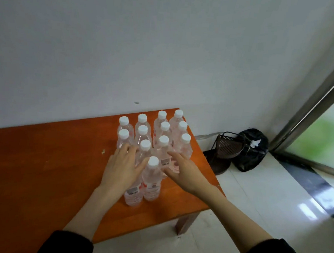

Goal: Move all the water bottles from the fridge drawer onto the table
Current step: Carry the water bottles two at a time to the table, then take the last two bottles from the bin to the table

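Water bottles [154, 141] crowd the table's [41, 157] right edge, both hands released, left [122, 167] and right [186, 172] flanking them.

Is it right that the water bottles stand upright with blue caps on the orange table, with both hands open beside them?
Not quite: the head view shows white caps, not blue. The water bottles do stand upright on the orange table, and the left hand and right hand are open beside them.

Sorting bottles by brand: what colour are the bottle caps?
White, all of the caps, seen clearly in the head view.
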Motion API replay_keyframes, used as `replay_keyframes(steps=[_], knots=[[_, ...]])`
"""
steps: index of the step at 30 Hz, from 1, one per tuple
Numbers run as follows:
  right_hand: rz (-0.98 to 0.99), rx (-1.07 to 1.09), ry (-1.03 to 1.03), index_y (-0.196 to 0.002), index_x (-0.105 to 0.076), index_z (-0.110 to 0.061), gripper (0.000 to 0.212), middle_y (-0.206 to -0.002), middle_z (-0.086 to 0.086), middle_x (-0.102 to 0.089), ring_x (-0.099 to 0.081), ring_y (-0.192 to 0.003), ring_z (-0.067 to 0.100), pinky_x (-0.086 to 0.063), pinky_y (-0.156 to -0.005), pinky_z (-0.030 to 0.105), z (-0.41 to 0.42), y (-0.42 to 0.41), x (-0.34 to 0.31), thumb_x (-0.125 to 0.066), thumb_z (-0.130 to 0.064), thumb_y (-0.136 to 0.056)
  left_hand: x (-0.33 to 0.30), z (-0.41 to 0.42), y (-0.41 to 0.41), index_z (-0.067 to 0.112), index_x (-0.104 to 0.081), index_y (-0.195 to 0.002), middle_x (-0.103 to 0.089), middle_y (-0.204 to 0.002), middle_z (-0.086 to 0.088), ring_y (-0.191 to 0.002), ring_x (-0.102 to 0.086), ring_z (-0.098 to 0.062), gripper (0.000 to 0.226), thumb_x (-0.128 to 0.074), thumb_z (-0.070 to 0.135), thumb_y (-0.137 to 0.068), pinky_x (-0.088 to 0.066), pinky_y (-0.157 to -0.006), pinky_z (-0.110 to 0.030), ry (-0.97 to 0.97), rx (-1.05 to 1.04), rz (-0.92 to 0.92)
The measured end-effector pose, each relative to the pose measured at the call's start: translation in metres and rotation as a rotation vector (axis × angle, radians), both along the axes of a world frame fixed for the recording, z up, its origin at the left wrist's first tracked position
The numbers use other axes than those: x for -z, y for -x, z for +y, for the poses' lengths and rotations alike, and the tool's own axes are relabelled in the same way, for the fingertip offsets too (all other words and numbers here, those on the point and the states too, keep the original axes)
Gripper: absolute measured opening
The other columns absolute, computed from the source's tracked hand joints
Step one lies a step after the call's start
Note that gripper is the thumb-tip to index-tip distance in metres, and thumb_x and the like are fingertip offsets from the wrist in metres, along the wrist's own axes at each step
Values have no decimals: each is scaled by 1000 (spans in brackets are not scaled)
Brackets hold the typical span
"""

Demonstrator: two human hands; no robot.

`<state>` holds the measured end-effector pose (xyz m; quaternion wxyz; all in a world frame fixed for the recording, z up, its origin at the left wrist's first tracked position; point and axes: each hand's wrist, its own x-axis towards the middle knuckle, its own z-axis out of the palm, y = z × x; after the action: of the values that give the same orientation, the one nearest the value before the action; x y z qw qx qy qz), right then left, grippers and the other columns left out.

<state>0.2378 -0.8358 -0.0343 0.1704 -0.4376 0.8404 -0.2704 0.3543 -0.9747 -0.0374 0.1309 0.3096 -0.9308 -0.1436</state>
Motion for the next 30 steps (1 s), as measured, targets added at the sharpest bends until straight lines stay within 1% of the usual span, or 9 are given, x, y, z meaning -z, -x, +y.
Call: replay_keyframes(steps=[3,6,8,11,16,20,25,28,30], knots=[[76,87,9,-143,-28,-23,61,-144,4,-40,-45,-127,19,-38,-101,31,51,10,-19,-52,-43,-90,-26,41,19,23,-40,-132,-40,-140,0,-126,-42,-16,45,-42,45,-92,-38,-100,-33,-22,161,76],[166,185,-11,-146,-19,-24,70,-151,2,-30,-32,-137,20,-31,-111,38,126,20,-36,-50,-49,-89,-43,97,39,27,-29,-140,-26,-152,2,-139,-25,-16,55,-41,48,-92,-27,-111,-37,-16,320,83],[247,262,-58,-148,-10,-29,77,-157,-3,-16,-17,-144,18,-18,-117,47,190,21,-48,-49,-54,-87,-49,143,53,29,-20,-145,-14,-157,3,-145,-9,-17,65,-37,58,-88,-13,-116,-39,31,443,69],[359,420,-128,-146,4,-38,82,-158,-8,5,2,-146,16,-1,-117,52,298,11,-60,-46,-61,-84,-55,227,72,32,-9,-147,-1,-158,3,-145,7,-17,79,-20,68,-77,3,-116,-40,107,634,58],[509,707,-266,-139,20,-44,88,-142,-12,32,26,-137,15,9,-112,56,476,-23,-75,-36,-75,-78,-60,391,94,38,10,-144,15,-157,5,-140,23,-13,71,-13,65,-82,12,-115,-43,167,865,97],[529,928,-321,-135,25,-45,88,-145,-9,35,28,-139,19,9,-112,59,603,-64,-82,-16,-83,-68,-68,518,100,37,6,-145,12,-157,5,-143,19,-18,78,-1,65,-73,11,-116,-45,173,1075,121],[451,1197,-348,-133,23,-45,82,-147,-9,32,28,-139,17,14,-111,56,734,-120,-81,-34,-71,-80,-75,664,103,39,13,-141,10,-158,5,-144,17,-18,74,0,66,-73,4,-118,-48,191,1323,156],[404,1336,-374,-132,24,-45,83,-147,-9,32,28,-139,17,14,-110,55,799,-146,-73,-26,-78,-75,-68,747,98,39,6,-145,14,-157,6,-142,21,-19,80,4,68,-70,7,-118,-47,172,1451,138],[371,1399,-406,-132,26,-46,85,-148,-9,32,28,-138,17,13,-111,56,839,-158,-65,-17,-83,-68,-58,797,97,42,11,-142,19,-155,7,-140,25,-18,80,7,70,-68,13,-116,-45,167,1515,122]])
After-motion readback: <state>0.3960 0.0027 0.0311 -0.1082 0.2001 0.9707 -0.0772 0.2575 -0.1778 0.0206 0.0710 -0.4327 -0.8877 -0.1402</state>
